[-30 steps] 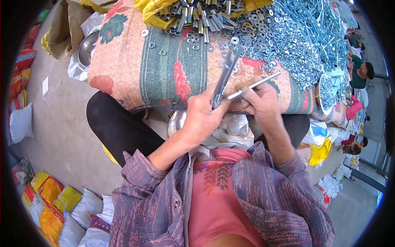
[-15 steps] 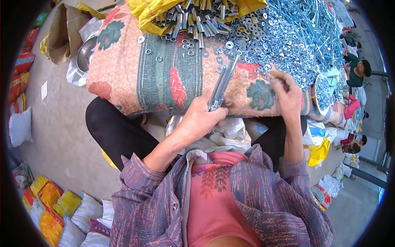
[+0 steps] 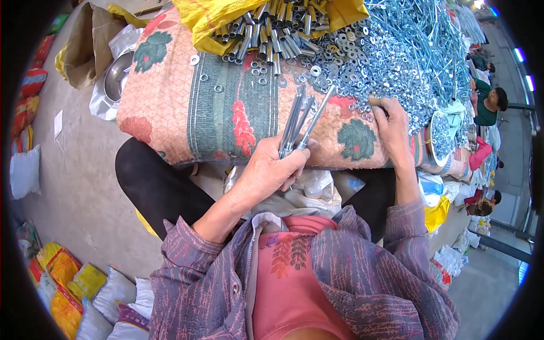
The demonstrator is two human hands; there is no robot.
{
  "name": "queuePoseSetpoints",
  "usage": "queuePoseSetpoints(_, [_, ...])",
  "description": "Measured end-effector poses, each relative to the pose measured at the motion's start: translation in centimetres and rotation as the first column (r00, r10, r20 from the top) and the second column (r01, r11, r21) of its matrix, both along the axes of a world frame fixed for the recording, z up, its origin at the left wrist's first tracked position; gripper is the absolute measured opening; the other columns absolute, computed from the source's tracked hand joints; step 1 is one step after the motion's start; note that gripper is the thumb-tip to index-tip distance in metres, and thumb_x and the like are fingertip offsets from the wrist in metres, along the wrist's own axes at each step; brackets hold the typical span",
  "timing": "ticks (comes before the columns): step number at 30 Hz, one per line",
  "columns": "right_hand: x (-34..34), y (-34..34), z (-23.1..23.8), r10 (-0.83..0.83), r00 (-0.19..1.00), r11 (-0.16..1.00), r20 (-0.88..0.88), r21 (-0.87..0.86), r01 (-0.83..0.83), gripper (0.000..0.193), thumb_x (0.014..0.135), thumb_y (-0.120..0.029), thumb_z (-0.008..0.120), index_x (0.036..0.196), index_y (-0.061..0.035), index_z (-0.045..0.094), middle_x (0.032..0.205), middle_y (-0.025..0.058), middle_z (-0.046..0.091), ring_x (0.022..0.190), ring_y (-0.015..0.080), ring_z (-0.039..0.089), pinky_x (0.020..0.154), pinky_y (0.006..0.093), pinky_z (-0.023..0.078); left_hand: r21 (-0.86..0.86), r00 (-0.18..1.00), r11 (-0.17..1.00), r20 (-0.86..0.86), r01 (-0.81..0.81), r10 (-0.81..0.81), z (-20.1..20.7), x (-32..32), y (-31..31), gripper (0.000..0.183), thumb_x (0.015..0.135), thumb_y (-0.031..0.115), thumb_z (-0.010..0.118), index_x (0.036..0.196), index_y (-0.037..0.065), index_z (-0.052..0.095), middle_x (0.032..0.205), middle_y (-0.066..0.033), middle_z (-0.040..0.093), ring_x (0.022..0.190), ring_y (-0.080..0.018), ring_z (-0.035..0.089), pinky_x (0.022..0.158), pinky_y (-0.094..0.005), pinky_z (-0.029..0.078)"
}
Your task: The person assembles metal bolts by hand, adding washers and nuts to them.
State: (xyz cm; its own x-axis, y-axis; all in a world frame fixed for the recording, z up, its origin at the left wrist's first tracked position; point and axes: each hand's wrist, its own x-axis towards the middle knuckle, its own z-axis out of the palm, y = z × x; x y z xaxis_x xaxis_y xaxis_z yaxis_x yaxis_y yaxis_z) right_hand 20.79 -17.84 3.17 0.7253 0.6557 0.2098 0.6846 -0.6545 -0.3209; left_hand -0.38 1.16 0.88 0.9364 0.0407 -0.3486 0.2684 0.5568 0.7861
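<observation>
In my left hand (image 3: 272,162) is a bundle of long, slim metal bolts (image 3: 290,126), gripped near their lower ends and pointing up and away. One bolt (image 3: 317,116) leans to the right, apart from the others. My right hand (image 3: 392,127) rests at the near edge of a heap of small nuts and washers (image 3: 391,79). Its fingers are bent, with a tan covering on one fingertip; whatever lies between them is too small to make out. Beyond my left hand, short metal tubes (image 3: 275,39) spill from a yellow sack (image 3: 207,22).
A patterned padded cover (image 3: 164,107) lies over the work surface, with loose washers (image 3: 219,89) on it. Long bolts (image 3: 425,39) are heaped at far right, near a white bowl of small parts (image 3: 440,139). A metal bowl (image 3: 115,79) stands left. Co-workers (image 3: 488,105) sit far right.
The bolts in my left hand have fanned apart, one now tilting right. My left hand has come slightly nearer to me. My right hand has lowered its fingers to the heap's edge.
</observation>
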Motion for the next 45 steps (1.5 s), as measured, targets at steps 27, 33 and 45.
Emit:
queuePoseSetpoints(27, [-0.4, -1.5, 1.1, -0.113, 0.984, 0.992, -0.138, -0.075, 0.103, 0.012, 0.075, -0.008, 0.064, 0.083, 0.0002, 0.061, 0.072, 0.0117, 0.059, 0.062, 0.0192, 0.056, 0.059, 0.0314, 0.044, 0.12, 0.999, 0.993, 0.032, -0.018, 0.015, -0.4, 0.2, -0.8, 0.027, 0.087, 0.015, 0.058, 0.11, 0.001, 0.056, 0.061, 0.0006, 0.054, 0.043, -0.0027, 0.04, 0.039, -0.0179, 0.03])
queuePoseSetpoints(33, [-1.6, -1.1, 2.7, 0.011, 0.807, 0.963, -0.59, 0.225, 0.151, 0.01, 0.079, -0.007, 0.063, 0.086, -0.0006, 0.06, 0.074, 0.005, 0.058, 0.061, 0.0095, 0.054, 0.052, 0.0231, 0.043, 0.249, 0.997, 0.968, 0.065, 0.023, -0.04, -0.9, 0.3, -1.2, 0.016, 0.085, 0.015, 0.061, 0.095, 0.002, 0.061, 0.061, 0.0017, 0.053, 0.049, -0.0022, 0.043, 0.042, -0.019, 0.033])
queuePoseSetpoints(45, [-5.2, 0.7, 2.2, 0.425, 0.336, 0.718, -0.841, 0.539, 0.44, 0.015, 0.083, -0.006, 0.063, 0.095, -0.0007, 0.056, 0.081, 0.0085, 0.059, 0.064, 0.0152, 0.058, 0.053, 0.0295, 0.054, 0.517, 0.948, 0.855, 0.246, 0.046, -0.2, -0.7, 0.0, -1.0, 0.034, 0.08, 0.007, 0.057, 0.113, 0.001, 0.055, 0.081, -0.0192, 0.06, 0.074, -0.014, 0.054, 0.072, -0.0323, 0.045])
